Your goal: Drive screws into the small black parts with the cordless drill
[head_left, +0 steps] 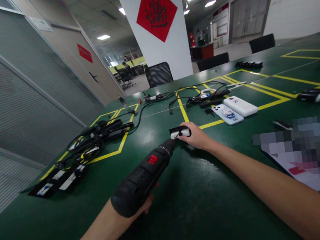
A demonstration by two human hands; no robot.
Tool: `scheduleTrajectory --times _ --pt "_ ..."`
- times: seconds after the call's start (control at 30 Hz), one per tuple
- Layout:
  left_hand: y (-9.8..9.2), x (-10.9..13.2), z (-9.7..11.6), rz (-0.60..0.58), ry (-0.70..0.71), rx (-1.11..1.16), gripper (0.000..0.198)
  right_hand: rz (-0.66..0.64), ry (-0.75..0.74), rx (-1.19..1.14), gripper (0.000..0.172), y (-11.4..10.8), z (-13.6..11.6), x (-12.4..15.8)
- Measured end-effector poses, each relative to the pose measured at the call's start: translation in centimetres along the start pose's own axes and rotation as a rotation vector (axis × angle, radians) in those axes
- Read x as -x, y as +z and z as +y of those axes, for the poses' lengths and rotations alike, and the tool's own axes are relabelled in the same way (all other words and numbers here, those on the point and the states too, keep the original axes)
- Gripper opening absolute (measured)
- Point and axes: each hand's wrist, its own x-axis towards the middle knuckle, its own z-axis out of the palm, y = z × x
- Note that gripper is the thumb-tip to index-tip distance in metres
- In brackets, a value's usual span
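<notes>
A black cordless drill (pixel 144 178) with a red switch on top stretches from the lower left toward the middle of the table. Gripping it from below is my left hand (pixel 148 205), mostly hidden behind the tool's body. At the drill's front end, my right hand (pixel 191 135) pinches a small black bracket-like piece (pixel 174 130) with white parts inside. The drill tip meets or nearly meets this piece; whether they touch I cannot tell.
Tangled black cables (pixel 100 137) and black plates (pixel 65 181) lie at left. Beyond my right hand are a phone (pixel 227 114), a white power bank (pixel 240 105) and more cables (pixel 201 98). Yellow tape (pixel 215 123) marks the green table (pixel 214 206). Blurred papers (pixel 299 165) lie at right.
</notes>
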Motion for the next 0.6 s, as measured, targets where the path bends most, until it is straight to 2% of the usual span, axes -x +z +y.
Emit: scheduleTrajectory --times 0.23,0.6 --pt "-0.46 0.08 -0.1 0.002 0.018 -0.007 0.047 0.008 -0.01 -0.005 0.04 -0.02 0.01 -0.11" --pt "-0.58 0.59 0.12 0.043 0.011 -0.005 0.035 -0.001 0.004 -0.005 0.04 -0.07 -0.1 -0.11"
